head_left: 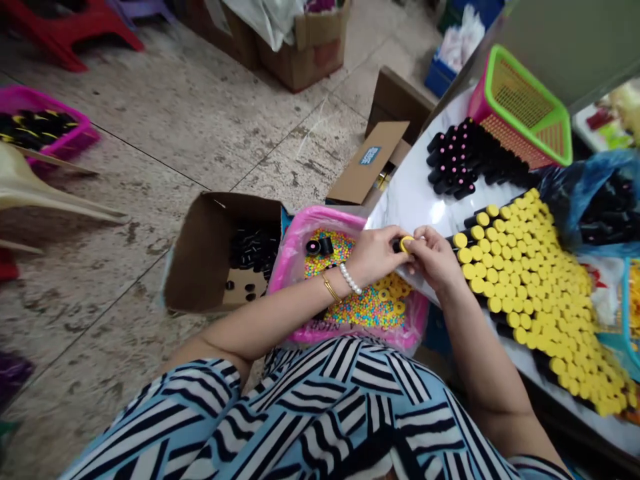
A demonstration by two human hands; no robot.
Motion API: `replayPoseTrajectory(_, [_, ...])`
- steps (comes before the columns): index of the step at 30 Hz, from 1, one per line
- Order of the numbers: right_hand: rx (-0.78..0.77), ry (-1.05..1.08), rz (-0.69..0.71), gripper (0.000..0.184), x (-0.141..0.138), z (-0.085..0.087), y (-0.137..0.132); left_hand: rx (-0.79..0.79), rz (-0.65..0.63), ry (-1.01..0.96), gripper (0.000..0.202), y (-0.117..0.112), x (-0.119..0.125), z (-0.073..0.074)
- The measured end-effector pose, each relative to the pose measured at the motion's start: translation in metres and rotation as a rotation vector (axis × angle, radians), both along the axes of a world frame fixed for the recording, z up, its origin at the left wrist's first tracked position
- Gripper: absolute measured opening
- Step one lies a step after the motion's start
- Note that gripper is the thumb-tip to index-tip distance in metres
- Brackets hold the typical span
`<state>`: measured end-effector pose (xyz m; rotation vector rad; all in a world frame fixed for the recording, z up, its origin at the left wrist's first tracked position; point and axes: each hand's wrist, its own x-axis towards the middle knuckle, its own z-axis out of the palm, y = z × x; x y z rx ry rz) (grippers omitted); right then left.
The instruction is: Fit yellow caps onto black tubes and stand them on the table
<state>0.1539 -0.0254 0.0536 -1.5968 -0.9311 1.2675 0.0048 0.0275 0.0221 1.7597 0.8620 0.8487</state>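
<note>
Tube (403, 244), black with a yellow cap (407, 244), sits pinched in the fingertips of the left hand (379, 252) and right hand (436, 259), near the pink tub (327, 214). Fingers cover most of its body; the left forearm (280, 313) hides some beads (361, 310) inside the tub.

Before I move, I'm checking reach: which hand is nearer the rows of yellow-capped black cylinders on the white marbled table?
Right. The right hand is beside the yellow-capped black cylinders; the left hand is farther off, on the right hand's other side.
</note>
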Motion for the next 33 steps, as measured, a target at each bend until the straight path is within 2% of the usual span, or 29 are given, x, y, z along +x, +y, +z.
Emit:
replayPoseTrajectory(2, [0.039,-0.360,-0.010,0.033,-0.002,0.005,0.000,0.060,0.049,0.016,0.022,-0.002,0.001,-0.006])
replayPoseTrajectory(5, [0.138,-1.028,-0.059,0.032,-0.010,0.019,0.013,0.156,0.086,0.041,0.028,-0.004,0.003,-0.012])
replayPoseTrajectory(6, [0.141,-1.180,-0.058,0.032,-0.013,0.021,0.020,0.177,0.092,0.048,0.028,-0.004,0.004,-0.014])
replayPoseTrajectory(8, [0.086,-1.328,-0.021,0.033,-0.019,0.020,0.033,0.208,0.084,0.071,0.023,-0.003,0.005,-0.015])
replayPoseTrajectory(10, [0.041,-1.357,-0.003,0.035,-0.023,0.013,0.042,0.225,0.039,0.096,0.014,0.000,0.007,-0.016])
replayPoseTrajectory(13, [0.084,-1.396,-0.048,0.033,-0.027,0.002,0.046,0.243,-0.026,0.135,0.011,0.002,0.009,-0.015])
replayPoseTrajectory(15, [0.155,-1.467,-0.047,0.034,-0.028,-0.001,0.044,0.259,-0.028,0.180,0.014,0.001,0.007,-0.013])
replayPoseTrajectory(17, [0.252,-1.547,0.018,0.033,-0.028,0.000,0.040,0.284,-0.038,0.223,0.014,0.001,0.003,-0.010])
replayPoseTrajectory(19, [0.333,-1.582,0.048,0.030,-0.028,0.005,0.033,0.313,-0.117,0.239,0.011,0.007,0.000,-0.005])
replayPoseTrajectory(21, [0.435,-1.529,0.000,0.029,-0.028,0.009,0.019,0.342,-0.182,0.272,0.009,0.021,0.005,0.002])
replayPoseTrajectory(23, [0.554,-1.397,-0.037,0.027,-0.029,0.008,-0.004,0.344,-0.213,0.324,0.012,0.037,0.021,0.012])
replayPoseTrajectory(26, [0.636,-1.193,-0.001,0.021,-0.031,0.001,-0.052,0.290,-0.264,0.367,0.014,0.057,0.061,0.026])
replayPoseTrajectory(29, [0.605,-1.102,0.029,0.017,-0.028,-0.004,-0.094,0.192,-0.349,0.377,0.011,0.065,0.106,0.031])
replayPoseTrajectory(31, [0.557,-1.070,0.006,0.017,-0.023,-0.005,-0.113,0.119,-0.434,0.384,0.008,0.064,0.131,0.033])
replayPoseTrajectory(33, [0.513,-1.045,-0.052,0.018,-0.017,-0.006,-0.126,0.003,-0.510,0.385,0.018,0.061,0.146,0.034])
